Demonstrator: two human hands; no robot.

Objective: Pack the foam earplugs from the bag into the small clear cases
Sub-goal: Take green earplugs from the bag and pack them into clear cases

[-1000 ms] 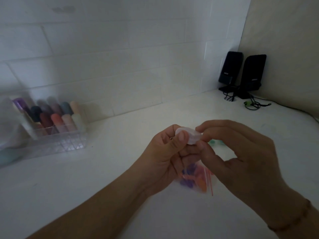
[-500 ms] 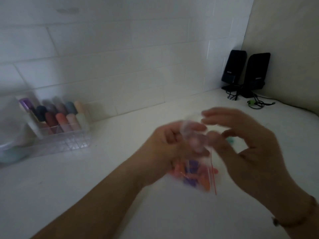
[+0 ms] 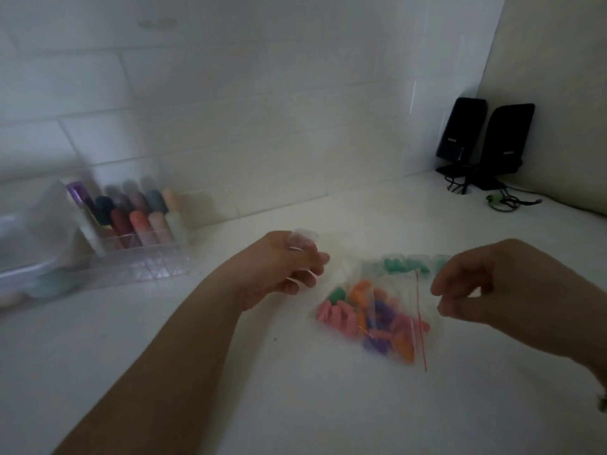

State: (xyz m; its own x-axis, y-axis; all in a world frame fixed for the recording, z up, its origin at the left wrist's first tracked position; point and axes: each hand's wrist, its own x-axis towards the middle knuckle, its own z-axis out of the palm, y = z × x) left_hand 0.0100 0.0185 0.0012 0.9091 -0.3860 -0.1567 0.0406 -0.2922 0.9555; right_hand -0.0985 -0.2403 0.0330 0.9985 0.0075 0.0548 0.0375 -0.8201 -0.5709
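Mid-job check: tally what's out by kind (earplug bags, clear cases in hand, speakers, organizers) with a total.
Earplug bag: 1
Clear case, held in the left hand: 1
Black speakers: 2
Clear organizer: 1
Total: 5
The earplugs in the bag and the teal items behind it are too blurred to count.

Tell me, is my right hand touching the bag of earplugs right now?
Apart. The head view shows the right hand hovering with bare counter between its fingertips and the bag, which lies flat on the counter.
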